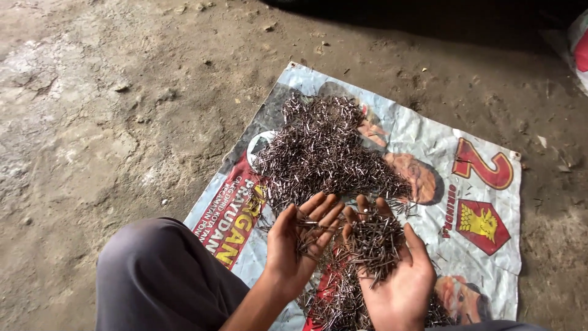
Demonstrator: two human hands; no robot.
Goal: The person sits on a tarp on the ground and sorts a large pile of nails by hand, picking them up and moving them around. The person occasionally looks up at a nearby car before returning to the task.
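head | right hand (392, 270) palm up, fingers apart, cupping nails (373, 242) so none spill | left hand (300, 239) fingers loosely spread around a few nails (picked out) | main pile (321, 153) mid-sheet (484, 257), smaller heap at sheet's near edge | knee (159, 276) beside left edge

— What is seen around the printed plastic sheet (429, 147)?

— A bare dirt floor (110, 122), grey-brown and uneven, is spread on every side of it. Small stones (268, 27) are scattered beyond its far edge.

— And the light?

— Deep shadow (429, 18) is cast beyond the sheet; left of it the ground is evenly lit.
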